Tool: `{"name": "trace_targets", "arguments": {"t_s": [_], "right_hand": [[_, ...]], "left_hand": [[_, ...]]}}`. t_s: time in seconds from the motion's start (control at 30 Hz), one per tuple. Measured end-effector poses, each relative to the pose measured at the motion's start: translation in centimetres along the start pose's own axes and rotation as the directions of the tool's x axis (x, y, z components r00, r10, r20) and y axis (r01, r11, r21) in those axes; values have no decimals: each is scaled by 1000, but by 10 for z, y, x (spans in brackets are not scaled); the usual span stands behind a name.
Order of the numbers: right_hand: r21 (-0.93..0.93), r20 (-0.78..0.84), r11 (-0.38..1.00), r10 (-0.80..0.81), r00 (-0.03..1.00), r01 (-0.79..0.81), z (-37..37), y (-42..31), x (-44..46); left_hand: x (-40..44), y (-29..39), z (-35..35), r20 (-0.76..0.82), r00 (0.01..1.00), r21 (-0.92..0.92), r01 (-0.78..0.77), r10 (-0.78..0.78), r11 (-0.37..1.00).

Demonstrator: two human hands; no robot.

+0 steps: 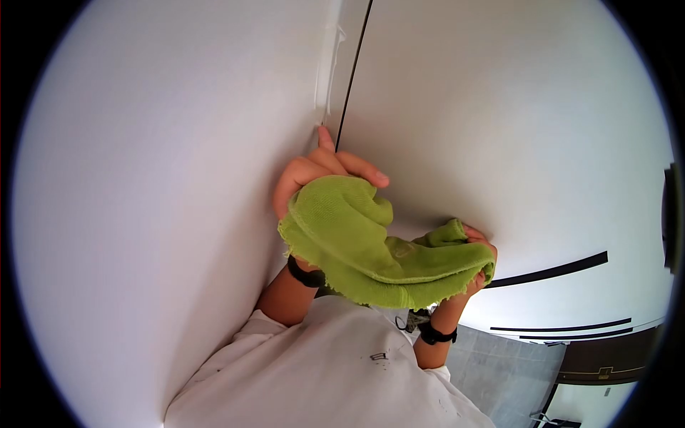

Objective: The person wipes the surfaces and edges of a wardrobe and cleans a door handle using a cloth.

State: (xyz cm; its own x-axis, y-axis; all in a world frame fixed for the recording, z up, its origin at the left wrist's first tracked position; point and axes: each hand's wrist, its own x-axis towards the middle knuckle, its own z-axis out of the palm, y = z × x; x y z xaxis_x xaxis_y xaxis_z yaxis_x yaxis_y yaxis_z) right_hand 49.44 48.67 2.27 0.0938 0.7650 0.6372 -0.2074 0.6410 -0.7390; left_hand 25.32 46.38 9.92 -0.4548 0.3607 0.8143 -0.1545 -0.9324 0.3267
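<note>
My left hand (312,171) is at the inside corner, with one fingertip against the joint. Its thumb sticks out to the right and the other fingers are curled, partly hidden by a green cloth (342,214) with frayed edges. A whitish smeared strip (330,71) runs up the joint above that fingertip, beside a thin dark gap (353,75). The cloth sags from my left hand across to my right hand (482,250), which is closed round its other end. Folds of cloth cover most of the right hand's fingers.
Smooth white surfaces rise on the left (143,178) and right (514,121), close to both hands. Dark slots (556,269) cross the white surface at right. Grey floor tiles (492,364) and a dark brown panel (606,360) show at lower right.
</note>
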Motion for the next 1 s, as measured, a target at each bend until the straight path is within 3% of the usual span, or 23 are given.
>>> {"name": "trace_targets", "arguments": {"t_s": [0.2, 0.33, 0.4, 0.5, 0.57, 0.63, 0.7, 0.77, 0.9, 0.93, 1.0], "right_hand": [[-39, 6, 999, 16, 1000, -15, 0, -1, 0], [-123, -49, 992, 26, 998, -32, 13, -16, 6], [-120, -18, 984, -135, 991, 132, 32, -32, 22], [-108, -31, 974, -201, 979, 197, 59, -59, 41], [-83, -3, 959, -274, 962, 272, 54, -66, 60], [-51, 27, 937, -345, 938, 346, 56, -79, 77], [-188, 8, 851, -499, 867, 491, 66, -98, 94], [-367, -18, 778, -554, 832, 510, 73, -118, 106], [-359, 57, 745, -583, 810, 562, 71, -128, 112], [-459, 66, 713, -567, 821, 530, 72, -123, 105], [-476, 130, 675, -580, 804, 564, 61, -108, 96]], "left_hand": [[1, 1, 3, -13, 1000, -21, 7, -7, 1000], [2, 2, 9, -22, 1000, 80, -13, 15, 997], [6, 7, 6, -17, 1000, 137, -24, 26, 990], [15, 21, -1, -43, 997, 104, -56, 61, 993], [16, 16, 12, -102, 995, -27, 8, -10, 1000], [18, 7, 10, -67, 997, -23, -34, 33, 999], [22, 5, 11, -33, 996, -13, -82, 81, 997], [21, 6, 14, -75, 996, 4, -44, 44, 999], [15, 10, 3, -117, 993, 7, -31, 32, 999], [8, 7, -2, -87, 995, 29, -41, 43, 999], [4, 5, -3, -54, 996, 52, -65, 68, 997]]}}
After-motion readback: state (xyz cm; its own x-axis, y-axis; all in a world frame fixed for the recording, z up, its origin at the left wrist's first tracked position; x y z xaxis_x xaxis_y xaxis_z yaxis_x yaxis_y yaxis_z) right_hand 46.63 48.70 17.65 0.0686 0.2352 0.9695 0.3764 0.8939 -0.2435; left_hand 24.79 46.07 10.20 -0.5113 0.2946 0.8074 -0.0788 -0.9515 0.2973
